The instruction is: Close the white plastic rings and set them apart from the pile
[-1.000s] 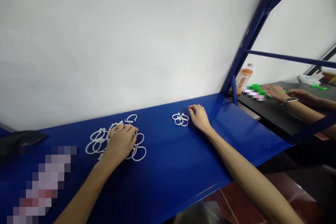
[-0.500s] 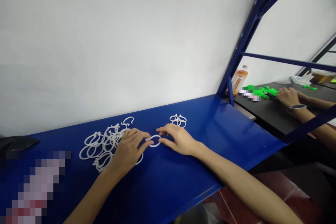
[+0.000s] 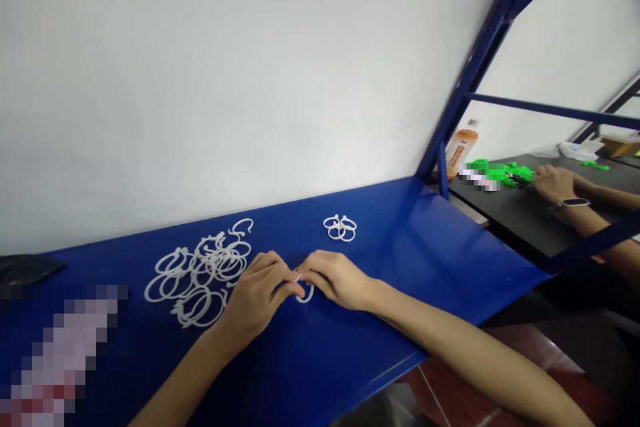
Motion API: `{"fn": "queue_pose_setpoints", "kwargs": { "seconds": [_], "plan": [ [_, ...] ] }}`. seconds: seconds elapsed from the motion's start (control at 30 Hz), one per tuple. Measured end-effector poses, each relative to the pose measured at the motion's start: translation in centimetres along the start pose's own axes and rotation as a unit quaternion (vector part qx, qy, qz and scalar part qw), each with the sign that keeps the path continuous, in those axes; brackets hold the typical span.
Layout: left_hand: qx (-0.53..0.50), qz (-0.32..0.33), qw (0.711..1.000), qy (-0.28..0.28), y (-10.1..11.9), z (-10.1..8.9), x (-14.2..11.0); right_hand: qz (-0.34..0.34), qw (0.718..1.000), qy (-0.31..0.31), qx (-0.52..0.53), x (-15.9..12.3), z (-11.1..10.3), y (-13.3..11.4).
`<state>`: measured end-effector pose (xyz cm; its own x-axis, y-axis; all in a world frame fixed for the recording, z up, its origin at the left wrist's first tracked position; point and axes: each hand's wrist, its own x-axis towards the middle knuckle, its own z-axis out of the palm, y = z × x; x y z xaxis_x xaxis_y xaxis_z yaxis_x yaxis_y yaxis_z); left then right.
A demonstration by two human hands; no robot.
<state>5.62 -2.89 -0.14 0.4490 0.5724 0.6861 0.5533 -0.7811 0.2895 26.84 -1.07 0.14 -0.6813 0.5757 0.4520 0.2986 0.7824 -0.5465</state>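
Observation:
Between my two hands is a white plastic ring [image 3: 306,297], its lower curve hanging below the fingertips. My left hand [image 3: 263,287] pinches it from the left, and my right hand [image 3: 337,279] pinches it from the right. The fingertips meet at the ring's top, so its joint is mostly hidden. Left of my left hand lies a loose pile of white rings [image 3: 200,273], some with an open gap and small knobbed ends. Beyond my right hand sits a small cluster of several white rings [image 3: 340,228], laid side by side.
A blue table [image 3: 400,267] runs along a white wall, with a blue metal frame [image 3: 465,80] at right. Black plastic [image 3: 30,270] lies at the far left. On a dark table, a co-worker's hand [image 3: 555,183] is by green pieces [image 3: 500,172] and a bottle [image 3: 463,147].
Both hands have come together on the ring. My right fingers, spread apart before, now pinch it beside my left fingers, and the ring has tilted lower.

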Motion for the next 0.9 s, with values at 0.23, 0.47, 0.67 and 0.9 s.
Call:
{"fn": "queue_pose_setpoints", "kwargs": {
  "seconds": [0.23, 0.47, 0.67, 0.9],
  "plan": [
    [0.0, -0.001, 1.0, -0.031, -0.3, 0.1, 0.0, -0.025, 0.998, -0.018, -0.06, -0.3, 0.0, 0.1],
    [0.16, -0.093, 0.981, -0.062, -1.3, -0.8, 0.1, 0.008, 0.994, 0.067, -0.091, 0.3, -1.3, 1.2],
    [0.303, -0.234, 0.888, -0.253, -0.3, -2.1, 0.7, 0.162, 0.947, 0.216, -0.176, -0.5, -4.9, 5.5],
    [0.214, -0.162, 0.925, -0.267, -0.4, -1.3, 0.2, 0.256, 0.924, 0.199, -0.203, -0.9, -5.3, 8.4]
  ]
}}
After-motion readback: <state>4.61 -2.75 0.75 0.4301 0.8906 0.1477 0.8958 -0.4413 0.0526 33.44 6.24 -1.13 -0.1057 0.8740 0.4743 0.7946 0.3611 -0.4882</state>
